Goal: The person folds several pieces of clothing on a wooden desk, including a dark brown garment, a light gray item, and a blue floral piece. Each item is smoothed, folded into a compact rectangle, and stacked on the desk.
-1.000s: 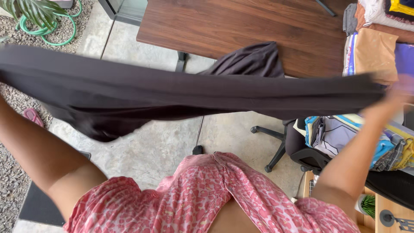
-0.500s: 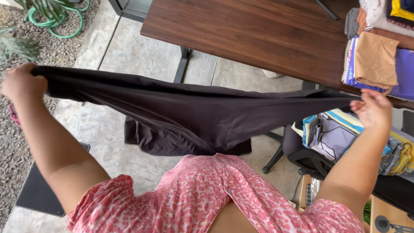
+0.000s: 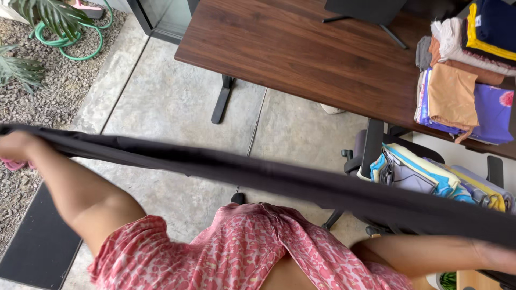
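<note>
Two hands: I see both stretched wide apart, each at one end of a black garment (image 3: pixel 279 180).
Left hand: my left hand (image 3: pixel 16 147) sits at the left edge of the view, fingers closed around the end of the black cloth; the hand is blurred.
Right hand: my right hand (image 3: pixel 497 256) is at the lower right corner, mostly hidden behind the cloth and cut by the frame, so I cannot tell how its fingers stand, though the cloth ends there.
Garment position: it runs as a taut, narrow band from the left edge down to the right edge, held in the air above the concrete floor (image 3: pixel 172 113) and across my pink patterned dress (image 3: pixel 247 252).
Table: a dark wooden table (image 3: pixel 301 48) stands beyond the cloth, well apart from it.
Stack on table: folded clothes (image 3: pixel 467 80) in orange, purple, white and navy lie piled at its right end.
Chair: an office chair (image 3: pixel 376 145) just under the table edge carries more folded fabrics (image 3: pixel 424 174).
Left side: gravel, a green hose (image 3: pixel 80 40) and plant leaves lie far left; a black mat (image 3: pixel 37 241) lies by my left arm.
</note>
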